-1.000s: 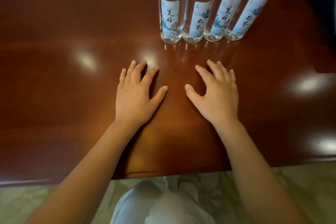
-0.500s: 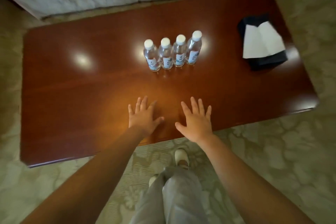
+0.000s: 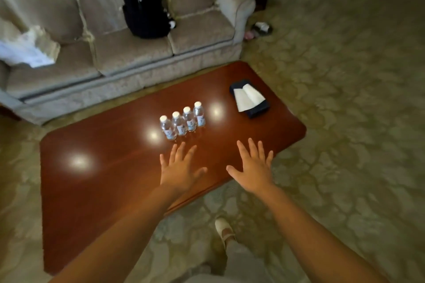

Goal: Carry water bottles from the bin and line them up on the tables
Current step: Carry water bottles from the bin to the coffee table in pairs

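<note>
Glossy red-brown wooden table (image 3: 96, 190) under open, empty left hand (image 3: 178, 171) and right hand (image 3: 254, 171); four clear white-capped water bottles (image 3: 182, 123) touching just beyond left fingertips; careless sweep risks row being toppled.

The table (image 3: 110, 181) is a glossy reddish-brown wood with a few bright white glare spots on it. The four water bottles (image 3: 182, 122) are clear with white caps and white labels showing some blue print. Near the table's far right corner there's a dark navy tissue box (image 3: 258, 109) with white tissue on top. The sofa (image 3: 128, 53) is beige with a faint woven pattern, the backpack (image 3: 143, 4) on it is black, and the carpet (image 3: 345, 99) is olive-green with a pale leafy pattern.
</note>
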{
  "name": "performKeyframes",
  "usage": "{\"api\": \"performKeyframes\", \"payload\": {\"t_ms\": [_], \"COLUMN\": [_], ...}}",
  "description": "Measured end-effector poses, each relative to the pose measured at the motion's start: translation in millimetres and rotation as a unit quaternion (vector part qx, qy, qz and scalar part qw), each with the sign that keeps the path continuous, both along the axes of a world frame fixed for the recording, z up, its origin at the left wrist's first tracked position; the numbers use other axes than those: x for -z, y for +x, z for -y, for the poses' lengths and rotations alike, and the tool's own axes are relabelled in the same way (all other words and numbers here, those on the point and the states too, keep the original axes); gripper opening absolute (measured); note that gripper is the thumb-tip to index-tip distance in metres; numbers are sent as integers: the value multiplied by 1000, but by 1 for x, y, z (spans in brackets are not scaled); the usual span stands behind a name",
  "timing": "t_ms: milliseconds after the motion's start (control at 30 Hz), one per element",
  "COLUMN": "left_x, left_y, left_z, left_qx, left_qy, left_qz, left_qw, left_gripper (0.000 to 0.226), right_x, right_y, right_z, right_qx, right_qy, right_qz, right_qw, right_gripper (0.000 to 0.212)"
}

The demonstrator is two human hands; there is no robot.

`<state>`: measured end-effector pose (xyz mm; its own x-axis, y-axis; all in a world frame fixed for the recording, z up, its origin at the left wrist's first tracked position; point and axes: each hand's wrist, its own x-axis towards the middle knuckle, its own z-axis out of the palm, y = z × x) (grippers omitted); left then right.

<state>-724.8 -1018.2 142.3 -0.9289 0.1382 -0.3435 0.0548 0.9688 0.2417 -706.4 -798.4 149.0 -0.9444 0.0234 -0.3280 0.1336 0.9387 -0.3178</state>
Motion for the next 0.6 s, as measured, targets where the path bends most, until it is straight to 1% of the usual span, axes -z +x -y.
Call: {"api": "performKeyframes", "payload": {"t_ms": [167,267,400,600], "left_x": [-35,-48,-62,-76], "left_y": [26,51,92,172], "left_z": [-37,-67,-123,-223], "left_qx": [96,175,271,399], "left_qy": [44,55,59,45], "left_qz": [-53,-56,-52,-71], "left_qw": [993,981,959,913], "left_gripper": [81,81,80,82], "right_x": [-29,-38,-47,-60], "right_y": [74,127,204,321], "right_z": [-30,-51,-84,-141], "right_qx": [121,204,297,416], "right_qy": [-14,-23,-11,6], "right_qz": [-51,-72,-77,-93], "right_qw": [991,976,952,905], "right_gripper": [85,86,87,87]}}
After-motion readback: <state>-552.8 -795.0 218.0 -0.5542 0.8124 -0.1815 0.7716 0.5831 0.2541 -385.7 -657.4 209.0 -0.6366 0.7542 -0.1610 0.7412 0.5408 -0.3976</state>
